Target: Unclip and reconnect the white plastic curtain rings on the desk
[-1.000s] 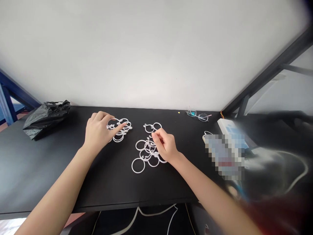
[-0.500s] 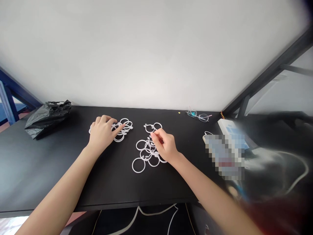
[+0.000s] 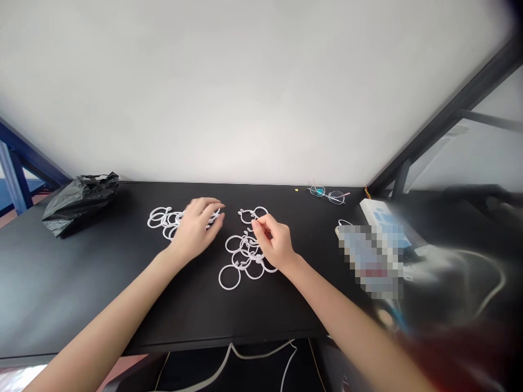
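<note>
Several white plastic rings [image 3: 156, 219] with small clasp ends, like shower curtain rings, lie in a pile partly under my left hand [image 3: 195, 226]. That hand hovers palm down over the pile with its fingers apart, holding no ring that I can see. To the right is a second, looser pile of the same rings [image 3: 229, 277], some overlapping. My right hand [image 3: 275, 239] is over this pile's right side, thumb and fingertips pinched together; what sits in the pinch, if anything, is hidden. Two rings [image 3: 260, 207] lie just beyond its fingertips.
A black plastic bag [image 3: 81, 204] rests at the far left of the black desk [image 3: 183, 305]. Eyeglasses [image 3: 327, 194] lie near the wall. On the right are a white box [image 3: 382, 218], a blurred-out phone-like item [image 3: 368, 261] and white cables. More cables hang below the front edge.
My left hand has moved right across its pile, uncovering rings on the pile's left side. My right hand has stayed almost where it was, still pinched.
</note>
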### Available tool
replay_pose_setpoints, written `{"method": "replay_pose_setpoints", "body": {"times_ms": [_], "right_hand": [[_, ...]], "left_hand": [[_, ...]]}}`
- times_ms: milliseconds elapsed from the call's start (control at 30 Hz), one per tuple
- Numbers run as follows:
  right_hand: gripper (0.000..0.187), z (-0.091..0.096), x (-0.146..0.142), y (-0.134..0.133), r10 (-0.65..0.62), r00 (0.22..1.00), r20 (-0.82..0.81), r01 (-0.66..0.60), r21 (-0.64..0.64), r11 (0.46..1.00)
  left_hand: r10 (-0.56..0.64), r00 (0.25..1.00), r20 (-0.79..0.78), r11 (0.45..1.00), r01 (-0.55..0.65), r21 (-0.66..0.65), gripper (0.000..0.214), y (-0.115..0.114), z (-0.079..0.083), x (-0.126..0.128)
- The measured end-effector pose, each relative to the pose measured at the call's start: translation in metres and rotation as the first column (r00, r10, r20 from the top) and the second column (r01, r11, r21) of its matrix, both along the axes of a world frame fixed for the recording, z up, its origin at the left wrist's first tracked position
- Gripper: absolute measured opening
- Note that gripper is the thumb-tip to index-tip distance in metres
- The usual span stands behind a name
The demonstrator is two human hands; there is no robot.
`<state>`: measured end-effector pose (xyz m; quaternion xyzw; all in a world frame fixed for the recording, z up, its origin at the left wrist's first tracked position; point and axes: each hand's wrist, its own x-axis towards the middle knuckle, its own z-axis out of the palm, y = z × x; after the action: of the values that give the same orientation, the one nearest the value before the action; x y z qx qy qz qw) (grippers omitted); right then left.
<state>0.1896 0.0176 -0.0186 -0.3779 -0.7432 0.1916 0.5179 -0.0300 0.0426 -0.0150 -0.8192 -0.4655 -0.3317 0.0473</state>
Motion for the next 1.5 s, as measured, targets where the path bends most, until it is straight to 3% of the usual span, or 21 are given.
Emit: {"method": "replay_pose_setpoints", "body": {"times_ms": [67,100,300,533,600,700,833,933,1100,1300,1367,1500], "right_hand": [[0.024,0.001,0.000,0.000,-0.017,1.000,-0.009,0.017,0.014,1.000],[0.024,0.001,0.001,0.001,-0.023,1.000,-0.010,0.023,0.023,0.999],[0.024,0.001,0.002,0.002,-0.032,0.999,-0.011,0.033,0.044,0.998],[0.023,0.002,0.002,0.001,-0.018,0.999,-0.034,0.020,0.045,0.999],[0.024,0.003,0.002,0.001,-0.023,0.999,-0.047,0.025,0.035,0.999],[0.025,0.002,0.003,0.003,-0.062,0.995,-0.076,0.063,0.009,0.998],[0.014,0.001,0.002,0.003,-0.075,0.995,-0.059,0.072,-0.037,0.997],[0.015,-0.001,-0.001,0.002,-0.018,1.000,-0.015,0.017,-0.079,0.997],[0.014,-0.001,-0.004,0.001,0.033,0.999,-0.020,-0.035,-0.106,0.994],[0.028,-0.007,-0.003,0.002,0.142,0.983,0.115,-0.151,0.084,0.985],[0.027,-0.011,-0.005,0.002,0.123,0.980,0.156,-0.141,0.107,0.984],[0.017,-0.014,-0.006,0.002,0.065,0.990,0.126,-0.077,0.087,0.993]], "left_hand": [[-0.175,0.984,-0.047,0.980,0.169,-0.110,0.031,0.001,-0.004,0.018],[-0.204,0.977,-0.061,0.967,0.191,-0.169,0.035,0.003,-0.008,0.025],[-0.269,0.956,-0.117,0.913,0.215,-0.347,0.041,0.028,-0.025,0.045],[-0.276,0.960,0.041,0.899,0.273,-0.342,0.029,0.036,-0.015,0.045],[-0.243,0.964,0.111,0.892,0.267,-0.364,0.028,0.034,-0.011,0.044],[-0.090,0.942,0.324,0.859,0.238,-0.453,0.030,0.028,-0.004,0.040],[0.155,0.757,0.635,0.697,0.371,-0.613,0.043,0.011,0.002,0.035],[0.184,0.700,0.690,0.650,0.440,-0.620,0.043,-0.002,0.005,0.033],[0.109,0.725,0.680,0.654,0.463,-0.599,0.036,-0.013,0.009,0.034],[0.139,0.776,0.615,0.749,0.324,-0.578,0.030,-0.014,0.004,0.032],[0.165,0.738,0.654,0.767,0.321,-0.555,0.029,-0.014,0.003,0.032],[0.141,0.591,0.794,0.749,0.461,-0.476,0.029,-0.017,0.010,0.034]]}}
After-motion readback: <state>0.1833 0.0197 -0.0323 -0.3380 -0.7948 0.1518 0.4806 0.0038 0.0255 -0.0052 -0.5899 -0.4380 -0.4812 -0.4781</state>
